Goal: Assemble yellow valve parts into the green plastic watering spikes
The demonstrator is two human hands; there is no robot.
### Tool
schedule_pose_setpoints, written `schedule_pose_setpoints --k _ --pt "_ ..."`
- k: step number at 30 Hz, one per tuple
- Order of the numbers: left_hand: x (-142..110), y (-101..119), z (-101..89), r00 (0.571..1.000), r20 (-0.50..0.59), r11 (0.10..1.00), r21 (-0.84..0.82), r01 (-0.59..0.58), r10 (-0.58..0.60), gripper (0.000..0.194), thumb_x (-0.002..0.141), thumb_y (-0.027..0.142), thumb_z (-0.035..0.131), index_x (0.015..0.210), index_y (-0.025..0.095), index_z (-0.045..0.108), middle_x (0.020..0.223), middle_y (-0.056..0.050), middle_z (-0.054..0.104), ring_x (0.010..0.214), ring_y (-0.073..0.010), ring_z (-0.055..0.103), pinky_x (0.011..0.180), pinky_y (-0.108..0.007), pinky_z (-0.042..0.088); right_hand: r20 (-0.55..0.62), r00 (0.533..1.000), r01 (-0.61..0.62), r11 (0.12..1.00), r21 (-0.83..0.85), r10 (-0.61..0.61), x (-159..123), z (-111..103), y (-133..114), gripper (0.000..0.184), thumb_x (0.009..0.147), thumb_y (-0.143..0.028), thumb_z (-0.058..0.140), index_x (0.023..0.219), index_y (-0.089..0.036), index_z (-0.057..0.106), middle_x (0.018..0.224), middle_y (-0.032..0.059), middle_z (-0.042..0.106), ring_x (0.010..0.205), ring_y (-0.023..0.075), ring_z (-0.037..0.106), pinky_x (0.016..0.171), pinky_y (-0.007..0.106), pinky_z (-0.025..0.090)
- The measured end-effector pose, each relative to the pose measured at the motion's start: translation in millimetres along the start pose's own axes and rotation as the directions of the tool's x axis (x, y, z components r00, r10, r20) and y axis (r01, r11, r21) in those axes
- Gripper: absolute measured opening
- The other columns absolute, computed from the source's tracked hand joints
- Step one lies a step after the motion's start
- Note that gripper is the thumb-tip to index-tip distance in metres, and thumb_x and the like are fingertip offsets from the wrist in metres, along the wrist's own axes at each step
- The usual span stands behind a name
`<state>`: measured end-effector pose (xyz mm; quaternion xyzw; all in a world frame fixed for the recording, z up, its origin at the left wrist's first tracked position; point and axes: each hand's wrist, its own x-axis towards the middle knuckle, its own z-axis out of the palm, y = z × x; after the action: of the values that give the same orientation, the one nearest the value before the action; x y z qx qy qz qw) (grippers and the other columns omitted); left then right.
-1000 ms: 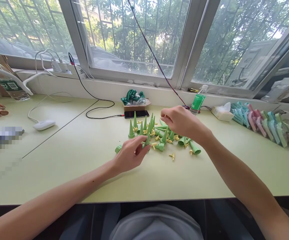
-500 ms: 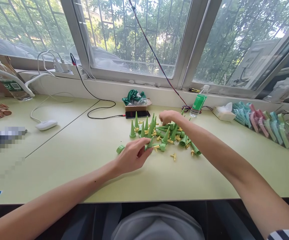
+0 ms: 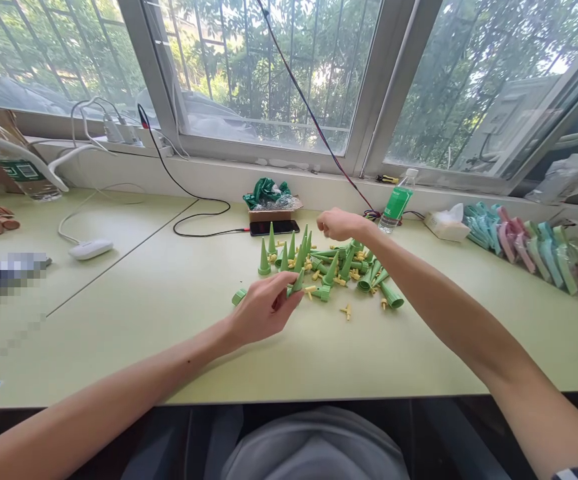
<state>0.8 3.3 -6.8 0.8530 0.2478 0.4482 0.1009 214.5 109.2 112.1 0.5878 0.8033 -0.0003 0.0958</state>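
My left hand [image 3: 263,307] is closed, thumb and fingers gripping a green plastic cone-shaped spike [image 3: 299,280] whose tip points up. Just beyond it lies a pile of similar green spikes [image 3: 333,269], with small yellow T-shaped valves [image 3: 347,312] scattered among them. Several spikes stand upright on their wide ends, like the one at the left of the group [image 3: 263,259]. Above the far side of the pile, my right hand [image 3: 339,224] has its fingers curled downward; whatever they may hold is hidden. A lone green cap-like end [image 3: 239,296] shows beside my left hand.
A phone [image 3: 275,228] on a cable lies behind the pile, before a small cardboard box [image 3: 271,215] with green plastic in it. Farther right are a water bottle [image 3: 397,200], a tissue pack [image 3: 447,223] and bagged pastel items [image 3: 529,247]. A white mouse-like device [image 3: 91,249] sits left.
My right hand has lifted slightly from the back of the pile, its fingers still curled. My left hand keeps its grip on the green spike, almost in the same place.
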Motion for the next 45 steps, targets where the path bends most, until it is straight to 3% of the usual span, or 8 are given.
schedule_pose_setpoints --k 2,6,9,14,19,29,37,45 --pt "1.4 -0.1 0.2 0.999 -0.04 1.0 0.002 0.026 -0.026 0.002 0.094 0.019 0.058 0.095 0.019 0.056 0.06 0.008 0.044 0.044 -0.0055 0.038 0.046 -0.018 0.034 -0.136 0.991 -0.017 1.0 0.001 0.017 -21.7 -6.7 -6.6 0.024 0.096 -0.015 0.054 0.117 -0.012 0.065 0.119 0.0171 0.069 0.102 0.0243 0.066 0.073 0.027 0.044" --pt "6.6 -0.4 -2.9 0.979 -0.128 0.987 0.019 0.162 -0.159 0.004 0.094 0.023 0.057 0.094 0.019 0.057 0.057 0.008 0.043 0.044 -0.0065 0.038 0.046 -0.019 0.033 -0.471 0.881 0.083 0.995 0.063 -0.044 -72.8 -2.2 -33.0 0.022 0.101 -0.019 0.044 0.098 -0.014 0.065 0.087 0.0106 0.069 0.074 0.019 0.063 0.063 0.027 0.035" --pt "10.8 -0.4 -7.9 0.956 -0.151 0.966 0.02 0.257 -0.251 0.008 0.096 0.026 0.055 0.093 0.019 0.057 0.053 0.009 0.042 0.042 -0.0072 0.039 0.046 -0.019 0.033 -0.537 0.831 0.243 0.963 0.116 -0.145 -94.9 26.6 -52.8 0.022 0.101 -0.019 0.045 0.088 -0.016 0.063 0.077 0.0064 0.064 0.068 0.0164 0.058 0.061 0.026 0.033" --pt "12.4 -0.5 -9.9 0.954 -0.104 0.96 -0.029 0.279 -0.281 0.012 0.098 0.031 0.053 0.097 0.019 0.058 0.059 0.005 0.055 0.043 -0.008 0.047 0.043 -0.019 0.033 -0.689 0.696 0.472 0.851 0.229 -0.201 -89.4 88.6 -59.0 0.02 0.105 -0.03 0.045 0.11 -0.017 0.06 0.102 0.009 0.066 0.069 0.0142 0.058 0.061 0.025 0.039" --pt "9.6 0.3 -4.8 0.966 -0.046 0.962 -0.114 0.248 -0.254 0.015 0.098 0.033 0.054 0.1 0.019 0.058 0.071 0.0 0.063 0.054 -0.0119 0.062 0.044 -0.02 0.041 -0.769 0.585 0.648 0.719 0.252 -0.257 -86.7 112.3 -50.6 0.016 0.105 -0.028 0.047 0.115 -0.018 0.056 0.106 0.0089 0.065 0.072 0.0139 0.061 0.066 0.026 0.048" --pt "5.4 0.5 -1.0 0.968 -0.007 0.953 -0.18 0.245 -0.25 0.014 0.098 0.031 0.054 0.102 0.018 0.058 0.077 -0.002 0.065 0.06 -0.013 0.065 0.051 -0.021 0.05 -0.778 0.557 0.642 0.745 0.181 -0.291 -92.8 125.4 -48.4 0.016 0.106 -0.032 0.046 0.112 -0.02 0.055 0.098 0.0086 0.068 0.066 0.0137 0.059 0.062 0.026 0.049" --pt "5.2 0.3 -1.2 0.972 0.033 0.953 -0.193 0.233 -0.231 0.009 0.097 0.026 0.053 0.099 0.018 0.056 0.072 0.001 0.058 0.049 -0.0067 0.049 0.048 -0.019 0.045 -0.797 0.553 0.678 0.687 0.26 -0.244 -84.7 133.9 -51.3 0.017 0.106 -0.033 0.044 0.107 -0.021 0.057 0.088 0.0059 0.065 0.07 0.015 0.059 0.063 0.026 0.048" --pt "3.9 -2.2 -2.3 0.972 0.067 0.953 -0.194 0.233 -0.224 0.011 0.098 0.027 0.051 0.099 0.017 0.055 0.077 -0.001 0.06 0.052 -0.0078 0.054 0.049 -0.02 0.045 -0.833 0.52 0.726 0.611 0.315 -0.188 -84.8 139.4 -58.6 0.017 0.105 -0.03 0.045 0.104 -0.021 0.059 0.084 0.0045 0.064 0.073 0.0151 0.06 0.067 0.026 0.049"
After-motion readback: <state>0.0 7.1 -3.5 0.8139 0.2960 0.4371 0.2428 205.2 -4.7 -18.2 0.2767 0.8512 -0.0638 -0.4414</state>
